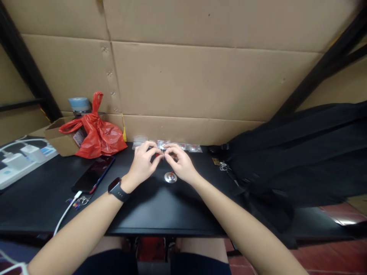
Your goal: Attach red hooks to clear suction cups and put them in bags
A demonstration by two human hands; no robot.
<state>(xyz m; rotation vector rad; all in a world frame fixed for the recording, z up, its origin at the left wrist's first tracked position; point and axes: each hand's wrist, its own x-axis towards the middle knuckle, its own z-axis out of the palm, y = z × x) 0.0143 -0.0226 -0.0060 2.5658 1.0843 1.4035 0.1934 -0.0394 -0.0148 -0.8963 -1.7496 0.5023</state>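
Note:
My left hand (145, 159) and my right hand (181, 163) meet above the black table, each with thumb and fingertips pinched together. Between the fingertips shows a thin, pale piece, seen almost edge-on, with a bit of red beside it; its kind is too small to make out. Just below the hands a small round silver disc (171, 178) with a red stem lies on the tabletop. Behind the fingers is a row of clear plastic packets, and one packet (194, 148) holds a silver and red piece. My hands partly hide the row.
At the left are a red plastic bag (100, 133), a cardboard box (61, 143), a phone (94, 173) on a white cable, keys (83, 200) and a power strip (17, 168). A black backpack (292, 156) fills the right side. A cardboard wall (183, 84) stands behind.

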